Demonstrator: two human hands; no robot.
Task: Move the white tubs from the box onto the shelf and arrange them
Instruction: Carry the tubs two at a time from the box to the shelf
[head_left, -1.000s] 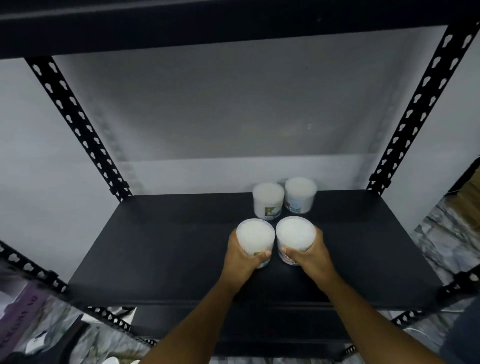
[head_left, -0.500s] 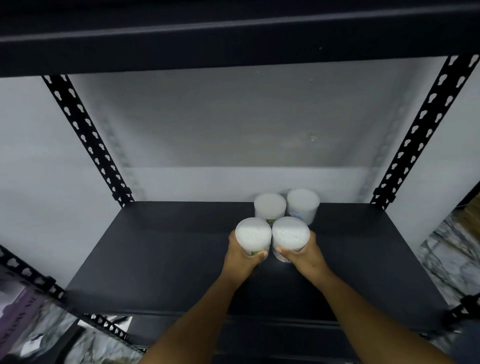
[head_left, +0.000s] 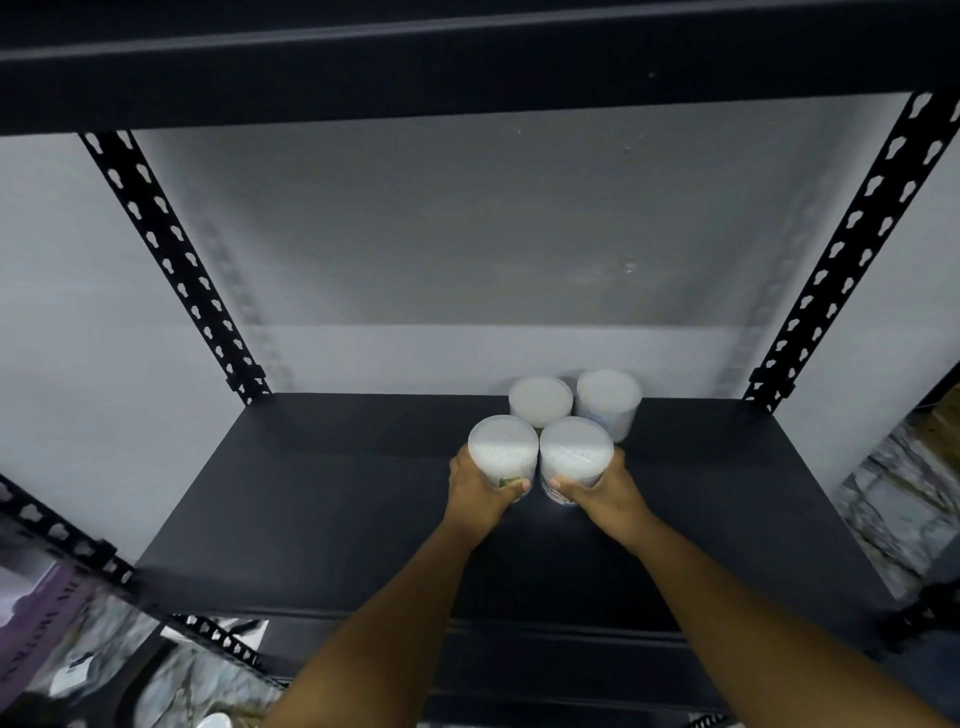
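Note:
Several white tubs stand in a tight cluster on the black shelf, right of its middle. My left hand grips the front left tub, thumb curled across its labelled side. My right hand grips the front right tub. These two touch each other. Just behind them stand a back left tub and a back right tub, close to the wall. The box is not in view.
Black perforated uprights rise at the back left and back right. A black upper shelf hangs overhead. A grey wall closes the back. Marbled floor shows at the right, and a purple package lies low left.
Both hands have pushed the two front tubs back along the shelf until they sit against the rear pair. The view has tilted up slightly.

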